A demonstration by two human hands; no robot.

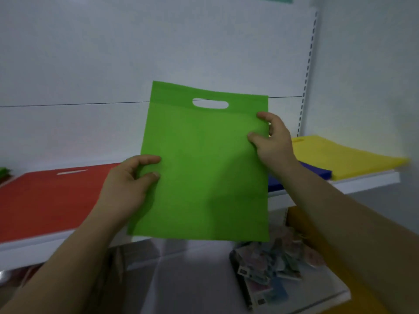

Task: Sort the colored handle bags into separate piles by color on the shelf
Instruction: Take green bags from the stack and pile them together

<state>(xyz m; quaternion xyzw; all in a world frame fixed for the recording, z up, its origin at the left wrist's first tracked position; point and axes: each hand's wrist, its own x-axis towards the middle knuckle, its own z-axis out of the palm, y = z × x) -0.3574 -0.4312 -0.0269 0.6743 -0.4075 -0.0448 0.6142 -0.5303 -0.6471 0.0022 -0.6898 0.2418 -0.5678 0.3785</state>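
A green handle bag [204,164] hangs upright in front of the shelf, its cut-out handle at the top. My left hand [129,184] pinches its left edge and my right hand [272,141] pinches its right edge. A red bag pile [49,196] lies flat on the white shelf [362,181] at the left. Behind the green bag's right side a blue bag [317,173] shows partly. A yellow bag pile [344,159] lies at the shelf's right end. The middle of the shelf is hidden by the green bag.
A bit of green [4,172] peeks in at the far left edge. On a lower shelf sit a heap of small printed packets [272,266] and a yellow object [301,225]. A slotted upright [306,82] runs up the right of the white back panel.
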